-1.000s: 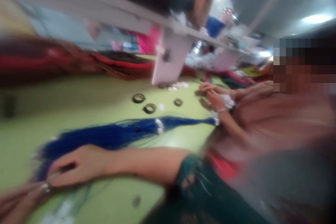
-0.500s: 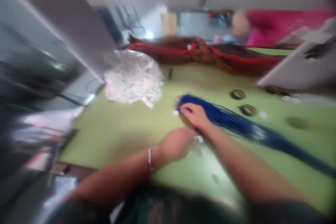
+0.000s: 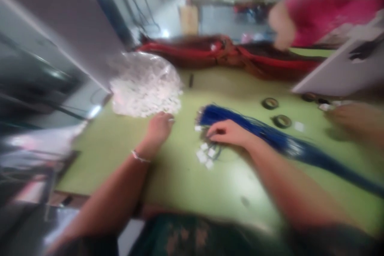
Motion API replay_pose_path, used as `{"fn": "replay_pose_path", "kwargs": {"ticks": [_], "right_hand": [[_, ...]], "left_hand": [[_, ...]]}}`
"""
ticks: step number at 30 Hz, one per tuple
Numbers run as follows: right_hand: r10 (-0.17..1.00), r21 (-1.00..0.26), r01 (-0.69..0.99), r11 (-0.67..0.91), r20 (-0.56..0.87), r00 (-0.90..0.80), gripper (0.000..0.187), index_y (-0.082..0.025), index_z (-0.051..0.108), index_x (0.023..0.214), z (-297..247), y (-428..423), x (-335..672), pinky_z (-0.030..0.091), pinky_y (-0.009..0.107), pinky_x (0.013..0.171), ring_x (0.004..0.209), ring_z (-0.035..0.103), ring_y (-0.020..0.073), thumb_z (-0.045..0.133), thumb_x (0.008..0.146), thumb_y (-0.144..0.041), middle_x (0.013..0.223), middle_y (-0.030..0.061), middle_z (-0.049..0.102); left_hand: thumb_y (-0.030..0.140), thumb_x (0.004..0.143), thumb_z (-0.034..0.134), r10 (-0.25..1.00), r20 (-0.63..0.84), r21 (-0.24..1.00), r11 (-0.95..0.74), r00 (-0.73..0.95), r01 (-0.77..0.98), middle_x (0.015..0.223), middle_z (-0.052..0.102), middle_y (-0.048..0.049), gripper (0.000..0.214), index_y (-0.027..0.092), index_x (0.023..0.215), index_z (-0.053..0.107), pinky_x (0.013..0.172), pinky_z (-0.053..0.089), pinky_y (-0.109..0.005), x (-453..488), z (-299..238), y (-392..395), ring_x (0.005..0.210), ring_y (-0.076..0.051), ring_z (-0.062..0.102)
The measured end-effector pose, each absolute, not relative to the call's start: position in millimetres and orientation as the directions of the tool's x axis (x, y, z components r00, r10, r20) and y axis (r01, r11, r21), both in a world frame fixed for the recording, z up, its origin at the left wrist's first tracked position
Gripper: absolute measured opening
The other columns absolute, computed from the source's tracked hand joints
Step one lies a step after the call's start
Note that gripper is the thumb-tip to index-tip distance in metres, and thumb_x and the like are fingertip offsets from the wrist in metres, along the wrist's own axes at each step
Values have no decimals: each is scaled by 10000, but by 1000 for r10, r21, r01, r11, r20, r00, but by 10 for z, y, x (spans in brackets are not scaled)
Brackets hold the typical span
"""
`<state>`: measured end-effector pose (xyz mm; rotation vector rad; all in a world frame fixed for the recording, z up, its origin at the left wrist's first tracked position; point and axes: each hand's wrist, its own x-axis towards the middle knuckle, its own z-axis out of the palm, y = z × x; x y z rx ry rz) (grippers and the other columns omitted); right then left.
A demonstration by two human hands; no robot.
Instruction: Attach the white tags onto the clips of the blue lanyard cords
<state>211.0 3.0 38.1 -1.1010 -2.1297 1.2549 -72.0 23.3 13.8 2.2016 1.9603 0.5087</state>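
Observation:
My left hand [image 3: 159, 129] is at the near edge of a heap of small white plastic connectors [image 3: 147, 94] in a clear plastic bag [image 3: 163, 66]. Its fingers are bent together; a small white spot shows at the fingertips, too blurred to name. Beside the head of a long bundle of blue wires [image 3: 249, 130], my right hand [image 3: 229, 133] pinches thin blue wires, partly hidden by the fingers. Just below that hand, several white connectors [image 3: 206, 155] lie in a cluster, with a blue wire curving from them toward my fingers.
Two rolls of dark tape, one [image 3: 281, 121] nearer and one [image 3: 270, 103] farther, sit beyond the wires. Another person's blurred hand [image 3: 354, 118] reaches in from the right. Red and brown cable bundles [image 3: 195, 54] lie across the back of the green table [image 3: 114, 160]. A pink-sleeved person [image 3: 330, 18] is behind.
My left hand has moved away from my right one, left and forward to the connector heap. The cluster of connectors now shows below my right hand. Another person's hand has appeared at right.

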Motion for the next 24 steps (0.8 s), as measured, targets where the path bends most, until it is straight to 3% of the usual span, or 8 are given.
{"fn": "replay_pose_path", "kwargs": {"ticks": [5,9,15,20,24], "right_hand": [[934,-869,460,183,8,-356,126,-175,705,809,320,-13,1968,464,246,638,657,590,120,598,779,-235,771,15,691],[983,-872,466,151,81,-166,98,-168,634,728,244,-2,1862,452,239,601,619,562,119,550,756,-211,695,5,651],[983,-885,436,163,110,-146,88,-168,628,723,224,3,1830,427,230,588,605,530,116,545,696,-181,653,-10,620],[981,-881,440,175,118,-154,78,-160,649,684,210,-33,1795,400,217,569,572,496,100,577,697,-187,621,-15,609],[979,-888,420,186,130,-159,97,-158,684,690,215,-59,1784,419,227,594,605,530,112,614,720,-217,659,7,652]], "left_hand": [[280,888,469,965,232,493,-224,121,840,952,659,-95,279,175,1012,695,859,462,-365,-608,167,129,931,-234,589],[281,919,432,930,144,551,-358,337,754,935,635,-83,323,202,1121,670,832,477,-343,-347,162,-21,887,-204,589],[239,908,426,895,-5,453,-395,446,799,891,583,-87,314,225,1045,708,790,473,-346,-101,242,-265,859,-214,589],[220,884,450,825,14,540,-481,565,690,856,612,-102,300,188,992,728,733,479,-347,-41,294,-398,781,-208,574],[253,883,480,859,96,658,-434,503,615,850,637,-90,288,207,1019,730,763,485,-355,-107,244,-342,788,-198,592]]}}
